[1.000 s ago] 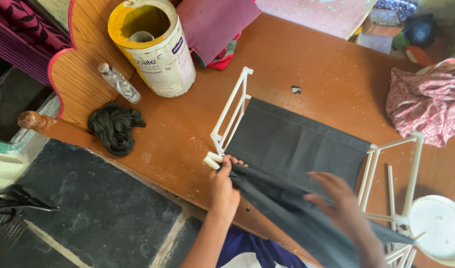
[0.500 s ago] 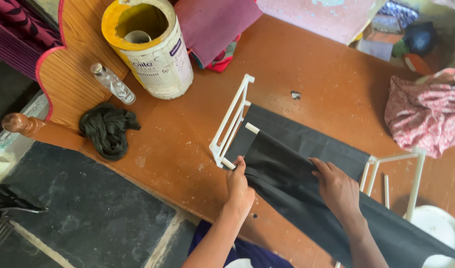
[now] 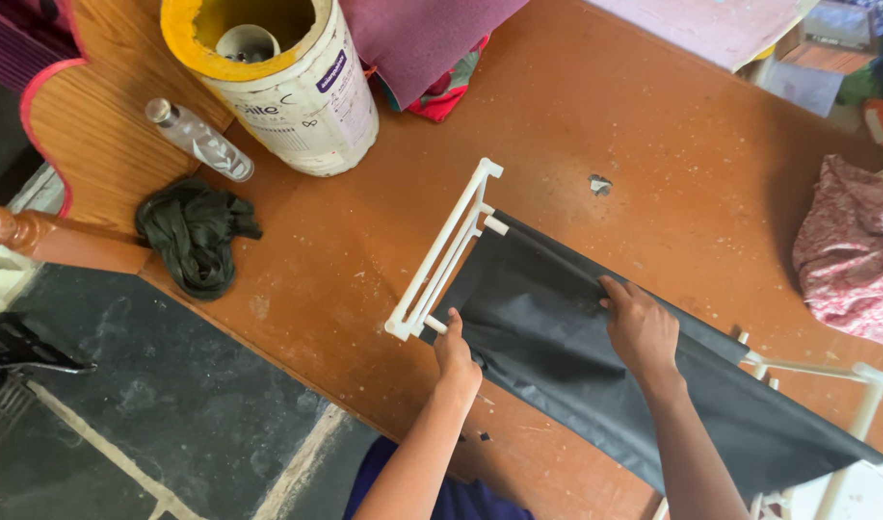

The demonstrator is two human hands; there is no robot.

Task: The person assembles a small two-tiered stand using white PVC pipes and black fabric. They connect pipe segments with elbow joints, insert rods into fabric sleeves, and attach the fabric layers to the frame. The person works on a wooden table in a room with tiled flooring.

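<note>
1. Cut off at the right edge: far end of the white plastic frame (image 3: pixel 441 260) and the pink patterned cloth (image 3: pixel 851 255); the frame's right-hand rails half hidden under the dark grey fabric (image 3: pixel 595 366).
2. Hard to make out: contents of the open white and yellow tub (image 3: pixel 287 77), only a pale roll visible inside.
3. Left hand (image 3: pixel 456 356) at the fabric's near corner, just beside the frame's end bar; fingers curled together on the edge, pinching it.
4. Right hand (image 3: pixel 642 327) flat-knuckled on the fabric's middle, fingertips tucked into a fold, closed on the cloth.
5. Fabric stretched diagonally across the brown table (image 3: pixel 653 144), between the two frame ends.
6. Near the table's left edge: clear bottle (image 3: pixel 196 140) and dark green bundle (image 3: pixel 196 236), well apart from both hands.
</note>
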